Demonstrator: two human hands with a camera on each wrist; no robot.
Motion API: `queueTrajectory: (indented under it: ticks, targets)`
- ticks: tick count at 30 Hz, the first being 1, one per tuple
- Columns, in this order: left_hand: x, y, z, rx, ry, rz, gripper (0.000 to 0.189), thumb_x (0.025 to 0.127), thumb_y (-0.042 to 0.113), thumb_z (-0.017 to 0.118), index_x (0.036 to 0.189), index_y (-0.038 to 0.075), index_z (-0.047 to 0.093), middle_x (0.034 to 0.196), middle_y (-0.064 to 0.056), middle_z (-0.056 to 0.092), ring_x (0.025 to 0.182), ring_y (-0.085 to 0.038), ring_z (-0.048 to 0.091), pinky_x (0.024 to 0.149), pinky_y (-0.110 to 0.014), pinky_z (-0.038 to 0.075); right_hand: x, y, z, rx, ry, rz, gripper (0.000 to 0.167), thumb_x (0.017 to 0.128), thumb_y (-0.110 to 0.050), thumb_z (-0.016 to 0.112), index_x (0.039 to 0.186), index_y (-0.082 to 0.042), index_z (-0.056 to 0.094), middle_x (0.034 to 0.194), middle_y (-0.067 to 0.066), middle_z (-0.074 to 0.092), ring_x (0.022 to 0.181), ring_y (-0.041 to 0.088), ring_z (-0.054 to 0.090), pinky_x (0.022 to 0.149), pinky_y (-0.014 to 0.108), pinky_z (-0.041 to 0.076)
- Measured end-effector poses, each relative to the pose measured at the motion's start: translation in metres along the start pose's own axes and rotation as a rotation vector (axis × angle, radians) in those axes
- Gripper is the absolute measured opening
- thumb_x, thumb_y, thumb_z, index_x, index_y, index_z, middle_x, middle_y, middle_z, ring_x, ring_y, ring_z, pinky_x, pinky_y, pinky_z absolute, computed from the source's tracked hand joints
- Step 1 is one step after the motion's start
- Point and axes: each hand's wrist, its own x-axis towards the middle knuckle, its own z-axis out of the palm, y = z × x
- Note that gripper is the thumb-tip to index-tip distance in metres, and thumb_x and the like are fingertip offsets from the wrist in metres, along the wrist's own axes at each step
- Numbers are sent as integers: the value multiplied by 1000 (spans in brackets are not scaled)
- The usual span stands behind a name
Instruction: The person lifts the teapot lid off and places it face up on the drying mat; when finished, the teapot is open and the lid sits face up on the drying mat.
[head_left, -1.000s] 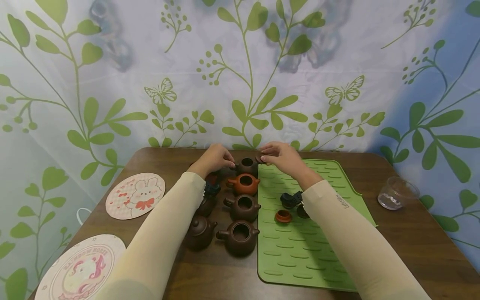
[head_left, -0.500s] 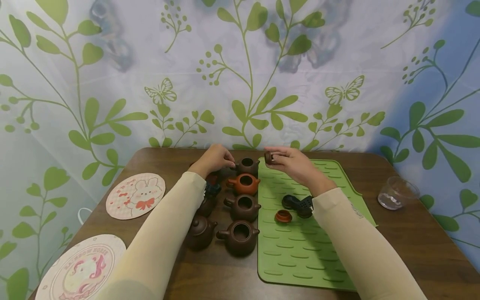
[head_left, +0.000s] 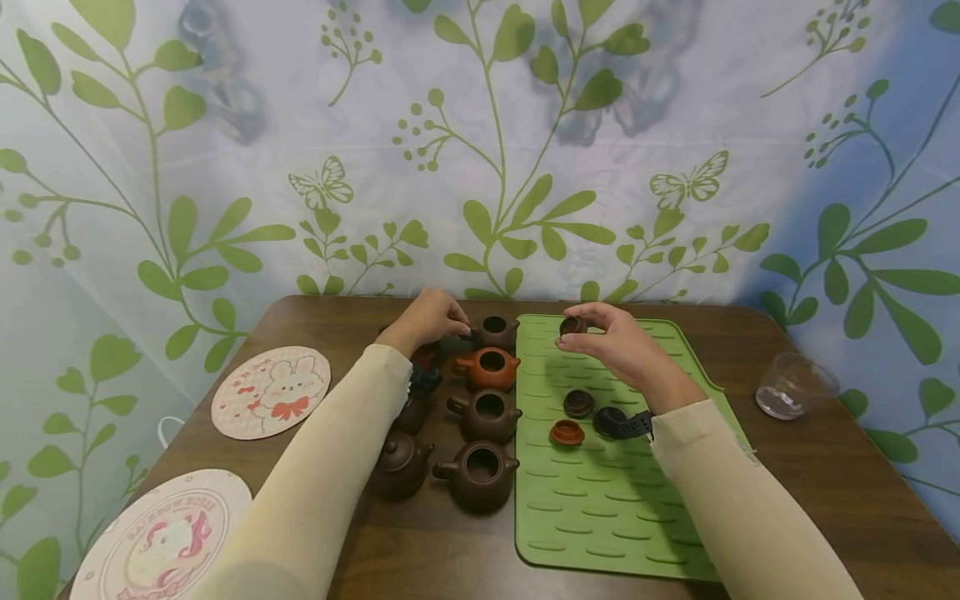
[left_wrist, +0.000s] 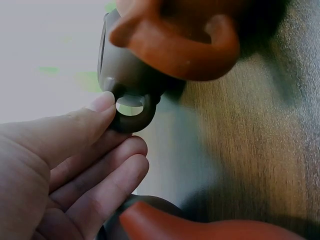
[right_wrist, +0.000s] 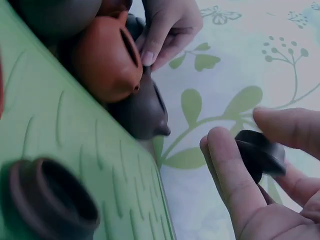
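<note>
At the back of the table my left hand (head_left: 433, 321) pinches the loop handle (left_wrist: 139, 122) of a small dark brown teapot (head_left: 498, 336), whose top is uncovered. My right hand (head_left: 618, 342) holds a dark brown teapot lid (head_left: 573, 326) between thumb and fingers, above the far part of the green mat (head_left: 555, 521). That lid (right_wrist: 257, 155) is partly covered by fingers in the right wrist view. An orange teapot (head_left: 497, 382) without a lid stands just nearer than the dark one. On the mat lie another dark lid (head_left: 578, 403) and an orange lid (head_left: 567, 432), hollow sides up.
Two more uncovered dark teapots (head_left: 480, 497) continue the row toward the front. Left of them stands a lidded teapot (head_left: 400, 468), with others partly hidden by the left arm. Two round placemats (head_left: 272, 392) lie at the left, and a clear plastic cup (head_left: 787, 392) is at the right.
My right hand has carried the dark lid away from the back teapot, to the right over the mat, turning it hollow side up. The left hand stays at the handle.
</note>
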Motion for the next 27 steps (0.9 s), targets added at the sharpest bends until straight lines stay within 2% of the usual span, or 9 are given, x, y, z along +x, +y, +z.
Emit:
queueTrajectory:
  ticks: [2,4,7,12,15,22,27]
  targets:
    - [1,0,0,1,0,-3,13,99,18,79,106,10,85,97,0,77,87,-16,70,79,-37,58,-5,3,-5,-136,23,21,57,98,-21,80,147,-7,53,157,15,39,138,38,47,111,61,39]
    - [1,0,1,2,1,-7,13,99,18,78,106,10,85,97,0,77,87,-16,70,79,-37,58,-10,6,-11,-227,32,27,58,97,-27,82,146,-10,56,157,13,42,141,36,42,110,64,37]
    - [1,0,0,9,-3,-9,13,99,19,78,107,11,85,98,1,77,88,-16,70,80,-37,58,-17,12,-19,-295,33,27,56,98,-28,80,146,-10,57,155,14,47,143,38,41,110,65,37]
    - [1,0,-1,18,-16,-16,13,99,19,78,107,11,85,99,0,77,89,-16,70,80,-37,58,-26,25,-30,-387,46,22,53,98,-25,80,144,-6,60,142,17,60,132,38,53,106,63,43]
    - [1,1,-2,19,-20,-21,14,99,19,78,108,11,85,99,0,77,89,-17,69,80,-38,58,-32,32,-36,-424,47,30,55,98,-24,80,144,-2,60,138,19,62,129,39,55,104,62,44]
    - [1,0,-3,13,-17,-22,13,98,19,79,107,10,85,98,0,77,89,-17,70,81,-39,58,-44,43,-47,-451,46,64,59,97,-24,81,145,3,57,144,26,55,134,46,49,102,65,43]
    - [2,-2,-1,17,-14,-9,13,98,19,79,106,11,85,97,0,77,88,-16,70,80,-39,58,-49,48,-52,-484,48,70,59,95,-23,83,142,4,59,141,26,58,129,45,53,101,63,45]
